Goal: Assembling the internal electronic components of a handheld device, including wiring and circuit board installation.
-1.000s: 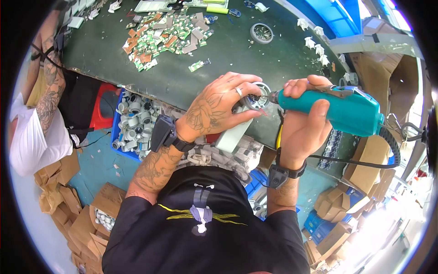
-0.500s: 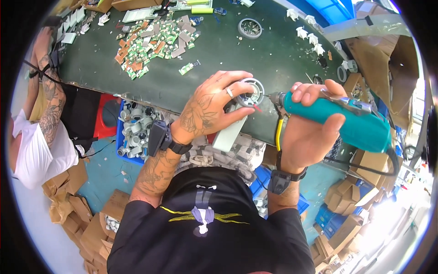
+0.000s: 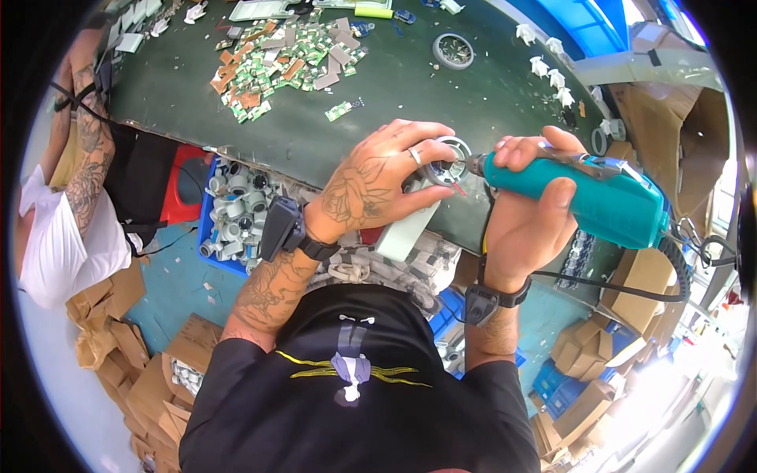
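Observation:
My left hand (image 3: 367,181) is closed around a pale grey plastic housing (image 3: 406,235) with a round, ring-shaped head and a flat handle. Its fingers and thumb grip the ring, whose open side faces right, and a bit of red shows at the lower rim. In my right hand (image 3: 528,217) lies a teal electric screwdriver (image 3: 579,197), held level with the thumb along its near side. The screwdriver's nose meets the ring's right edge; its bit is mostly hidden there. A dark coiled cord (image 3: 676,272) hangs from its back end.
A heap of small green circuit boards (image 3: 288,63) covers part of the dark green table (image 3: 386,87). Behind stands a round dish of screws (image 3: 453,51). White plastic pieces (image 3: 539,66) line the right. A blue bin (image 3: 206,236) holds grey parts. At left, a co-worker's arm (image 3: 88,142).
The screwdriver has come closer to the ring, and its bit, visible before, is now mostly hidden at the ring. The table scene has shifted slightly right in the view.

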Motion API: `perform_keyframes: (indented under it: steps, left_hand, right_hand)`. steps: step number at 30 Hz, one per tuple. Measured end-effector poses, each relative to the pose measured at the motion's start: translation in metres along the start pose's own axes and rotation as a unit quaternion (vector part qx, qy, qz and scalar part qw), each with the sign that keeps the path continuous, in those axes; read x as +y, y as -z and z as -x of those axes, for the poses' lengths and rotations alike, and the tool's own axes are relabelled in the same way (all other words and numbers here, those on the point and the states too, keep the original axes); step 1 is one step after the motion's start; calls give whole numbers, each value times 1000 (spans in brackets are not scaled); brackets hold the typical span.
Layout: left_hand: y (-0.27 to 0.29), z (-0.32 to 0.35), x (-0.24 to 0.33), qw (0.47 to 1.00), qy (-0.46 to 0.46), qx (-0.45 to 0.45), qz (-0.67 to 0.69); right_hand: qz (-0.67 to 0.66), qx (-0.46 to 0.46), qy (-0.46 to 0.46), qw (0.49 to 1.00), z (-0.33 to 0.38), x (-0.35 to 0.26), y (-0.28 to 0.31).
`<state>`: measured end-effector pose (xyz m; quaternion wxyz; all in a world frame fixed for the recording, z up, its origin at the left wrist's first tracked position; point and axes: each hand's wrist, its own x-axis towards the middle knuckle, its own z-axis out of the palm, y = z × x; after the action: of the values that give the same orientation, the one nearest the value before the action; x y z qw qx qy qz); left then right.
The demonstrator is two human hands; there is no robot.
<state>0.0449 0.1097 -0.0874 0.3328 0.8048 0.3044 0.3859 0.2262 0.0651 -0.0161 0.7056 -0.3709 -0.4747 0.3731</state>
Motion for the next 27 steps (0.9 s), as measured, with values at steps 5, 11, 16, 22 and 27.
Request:
perform_keyframes:
  steps: [5,11,16,22,27]
  left_hand:
    - [0,0,-1,1000,-3,-1,6]
    - [-1,0,-2,1000,-5,0,11]
    - [1,0,-1,1000,-5,-3,8]
    - [1,0,1,1000,2,-6,4]
    - [0,0,1,1000,6,-5,7]
  right_hand:
    - [5,1,-1,1000,-1,0,0]
    - [37,-12,-4,999,-4,0,-1]
    - [51,-25,10,998,-5,-1,-7]
    - [27,-4,-15,1000,-3,-3,-3]
    - [-1,28,39,999,-7,-11,1]
